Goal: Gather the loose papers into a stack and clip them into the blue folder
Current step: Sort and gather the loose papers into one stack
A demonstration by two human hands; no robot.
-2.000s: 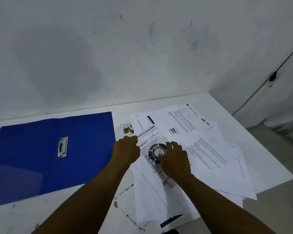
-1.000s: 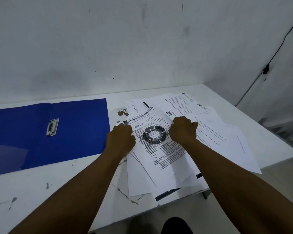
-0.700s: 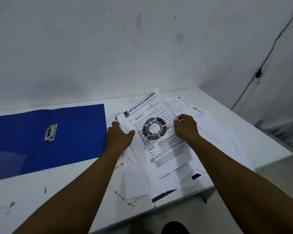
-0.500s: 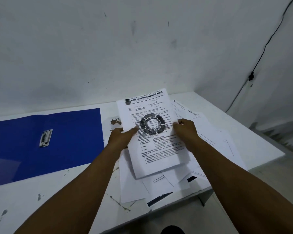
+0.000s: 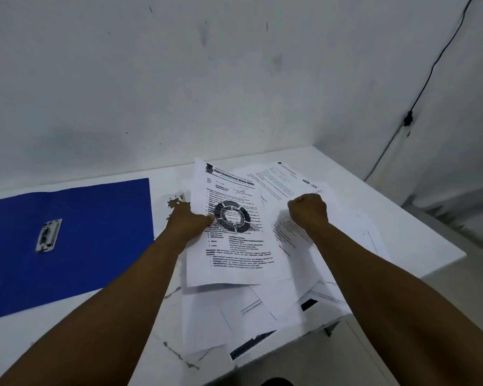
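**Both hands on the papers, folder lying open**

Nearest, loose white printed sheets (image 5: 251, 310) overhang the white table's (image 5: 67, 338) front edge. Just beyond them, the left hand (image 5: 188, 222) pinches the left edge of the white sheet with a dark ring diagram (image 5: 232, 235), while the right hand (image 5: 308, 211), fingers curled tight, grips sheets to the right of it. Left of that sheet, apart from it, the open blue plastic folder (image 5: 95, 235) lies flat, its metal clip (image 5: 48, 235) facing up.

Left hand (image 5: 188, 222) and right hand (image 5: 308, 210) gripping papers (image 5: 234, 254) (fanned), blue folder (image 5: 95, 232) open
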